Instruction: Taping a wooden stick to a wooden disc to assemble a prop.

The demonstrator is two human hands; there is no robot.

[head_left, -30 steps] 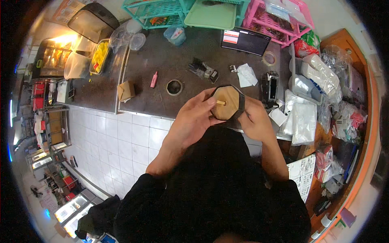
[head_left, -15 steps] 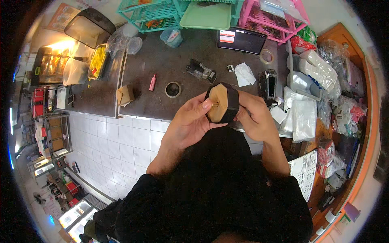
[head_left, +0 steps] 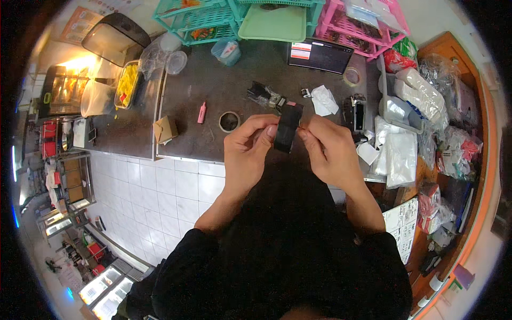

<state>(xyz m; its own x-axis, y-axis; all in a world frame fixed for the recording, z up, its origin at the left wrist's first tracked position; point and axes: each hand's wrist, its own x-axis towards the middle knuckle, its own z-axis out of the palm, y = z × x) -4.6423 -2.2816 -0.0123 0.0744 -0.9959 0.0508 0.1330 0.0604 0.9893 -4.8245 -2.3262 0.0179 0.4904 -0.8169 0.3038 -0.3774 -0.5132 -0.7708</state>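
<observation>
A small black box (head_left: 288, 128) hangs between my two hands over the table's front edge, turned so its narrow dark side faces up. My left hand (head_left: 247, 152) pinches its left side, thumb bent against it. On the other side my right hand (head_left: 333, 152) is closed, thumb and forefinger pressed together at the box's right edge. The tan octagonal face seen earlier is hidden now. Just beyond lies a black item in clear plastic (head_left: 262, 95). To the left are a roll of tape (head_left: 230, 122) and a pink highlighter (head_left: 201, 112).
A brown cardboard box (head_left: 165, 129) sits near the table's left front. A tablet (head_left: 320, 55) leans at the back below teal racks (head_left: 197, 33) and a pink rack (head_left: 381, 40). Right of my hands are crumpled white paper (head_left: 324, 100), a black device (head_left: 355, 113) and plastic bags (head_left: 401, 160).
The box has turned from showing its tan octagonal face to showing its narrow black side. My left hand has shifted its thumb off that face; my right hand has moved toward the box's right edge.
</observation>
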